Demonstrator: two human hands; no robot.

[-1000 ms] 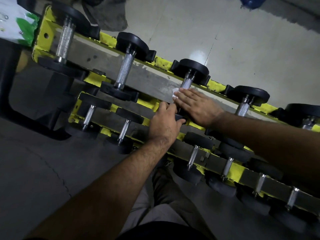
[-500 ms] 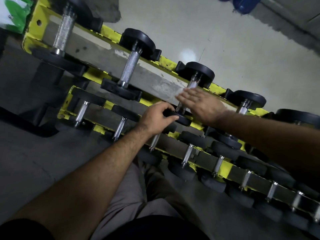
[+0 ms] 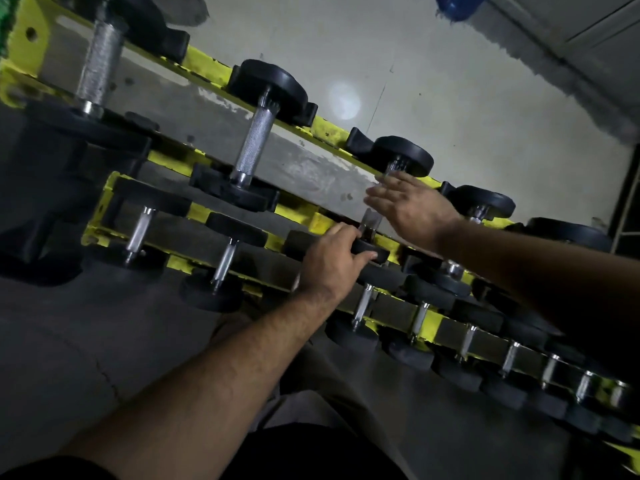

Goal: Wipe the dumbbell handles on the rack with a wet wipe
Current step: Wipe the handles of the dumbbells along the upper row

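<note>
A yellow dumbbell rack (image 3: 329,135) runs diagonally across the head view, with black-headed dumbbells on two rows. My left hand (image 3: 332,258) grips the near black head (image 3: 375,252) of the third dumbbell on the upper row, fingers curled over it. My right hand (image 3: 412,207) lies with straight fingers over that dumbbell's knurled steel handle (image 3: 370,220), fingertips pointing left, just below the far head (image 3: 405,157). It is motion-blurred. No wet wipe shows; anything under the palm is hidden.
Two bigger dumbbells (image 3: 254,143) (image 3: 98,64) lie to the left on the upper row. Several small dumbbells (image 3: 225,261) fill the lower row down to the right. Behind the rack is pale floor with a blue object (image 3: 457,5). My trouser leg (image 3: 311,393) is below.
My right hand moved up the handle toward the far head and its fingers spread. The white wipe seen under its fingertips a second ago is out of sight. My left hand kept its hold.
</note>
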